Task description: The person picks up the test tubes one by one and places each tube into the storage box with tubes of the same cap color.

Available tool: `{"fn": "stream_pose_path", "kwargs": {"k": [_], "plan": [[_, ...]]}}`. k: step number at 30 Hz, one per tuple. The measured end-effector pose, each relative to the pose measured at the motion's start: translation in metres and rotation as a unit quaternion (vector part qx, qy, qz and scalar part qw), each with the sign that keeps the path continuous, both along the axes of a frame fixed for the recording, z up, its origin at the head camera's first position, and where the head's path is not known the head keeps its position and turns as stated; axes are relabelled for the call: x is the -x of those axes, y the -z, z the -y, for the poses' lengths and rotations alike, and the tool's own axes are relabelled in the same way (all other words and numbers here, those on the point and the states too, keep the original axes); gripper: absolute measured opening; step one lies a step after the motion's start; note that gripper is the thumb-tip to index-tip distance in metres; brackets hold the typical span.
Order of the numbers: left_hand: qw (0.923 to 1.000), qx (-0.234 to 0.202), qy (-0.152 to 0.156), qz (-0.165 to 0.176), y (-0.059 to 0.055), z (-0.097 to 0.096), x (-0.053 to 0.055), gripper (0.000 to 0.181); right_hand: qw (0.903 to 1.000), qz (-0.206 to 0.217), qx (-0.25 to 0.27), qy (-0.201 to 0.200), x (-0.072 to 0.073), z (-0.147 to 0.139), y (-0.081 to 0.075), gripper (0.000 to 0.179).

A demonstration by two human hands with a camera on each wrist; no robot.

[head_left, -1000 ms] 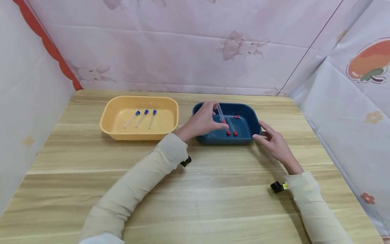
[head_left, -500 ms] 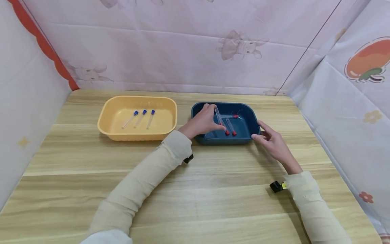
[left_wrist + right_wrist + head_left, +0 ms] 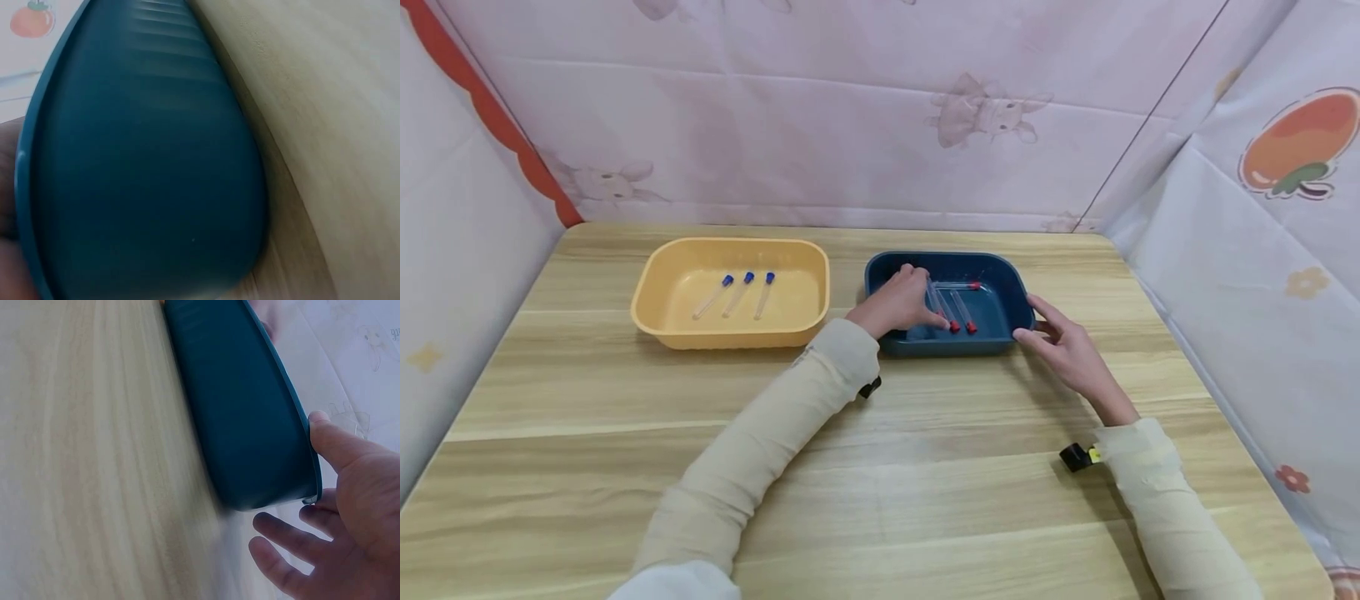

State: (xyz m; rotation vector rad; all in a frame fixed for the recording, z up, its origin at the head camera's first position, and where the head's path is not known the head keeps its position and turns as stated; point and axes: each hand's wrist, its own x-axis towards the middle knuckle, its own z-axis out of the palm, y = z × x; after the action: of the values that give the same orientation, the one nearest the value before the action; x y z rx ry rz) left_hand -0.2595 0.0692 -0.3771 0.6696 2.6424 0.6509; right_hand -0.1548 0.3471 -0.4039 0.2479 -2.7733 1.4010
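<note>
My left hand (image 3: 898,302) reaches into the dark blue basin (image 3: 1022,308) and pinches a clear, red-capped test tube (image 3: 932,293) low over its floor. Three more red-capped tubes are in the basin: one lies crosswise (image 3: 955,285) at the back, and two slant beside the held one, such as the tube (image 3: 964,310) on the right. My right hand (image 3: 1067,346) grips the basin's right end, thumb at the rim, as the right wrist view also shows. In the left wrist view the basin's outer wall (image 3: 150,162) hides the tubes and most of the hand.
A yellow basin (image 3: 730,340) stands to the left with three blue-capped tubes in it, one of them a tube (image 3: 763,298) at the right. Both basins sit near the back of the wooden table (image 3: 925,467). Printed cloth walls (image 3: 820,150) stand behind and at the sides.
My left hand has lowered the red-capped tube into the blue basin, down beside the other tubes. The right hand has kept its grip on the basin's end.
</note>
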Motion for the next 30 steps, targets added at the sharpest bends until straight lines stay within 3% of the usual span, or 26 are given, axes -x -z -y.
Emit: {"fn": "stream_pose_path", "kwargs": {"k": [7, 12, 19, 30], "plan": [[0.9998, 0.021, 0.005, -0.004, 0.003, -0.004, 0.001, 0.082, 1.0, 0.001, -0.003, -0.001, 0.0, -0.003, -0.001, 0.067], [0.9992, 0.038, -0.012, 0.006, 0.005, -0.006, 0.002, 0.066, 1.0, 0.0, -0.003, -0.001, 0.0, -0.002, -0.001, 0.066], [0.9974, 0.07, -0.016, 0.003, 0.01, -0.011, 0.004, 0.07, 1.0, 0.005, -0.002, 0.001, 0.0, -0.002, -0.001, 0.065], [0.9958, 0.087, -0.026, 0.006, 0.013, -0.015, 0.006, 0.078, 1.0, 0.003, -0.001, 0.001, 0.0, 0.0, -0.001, 0.065]]}}
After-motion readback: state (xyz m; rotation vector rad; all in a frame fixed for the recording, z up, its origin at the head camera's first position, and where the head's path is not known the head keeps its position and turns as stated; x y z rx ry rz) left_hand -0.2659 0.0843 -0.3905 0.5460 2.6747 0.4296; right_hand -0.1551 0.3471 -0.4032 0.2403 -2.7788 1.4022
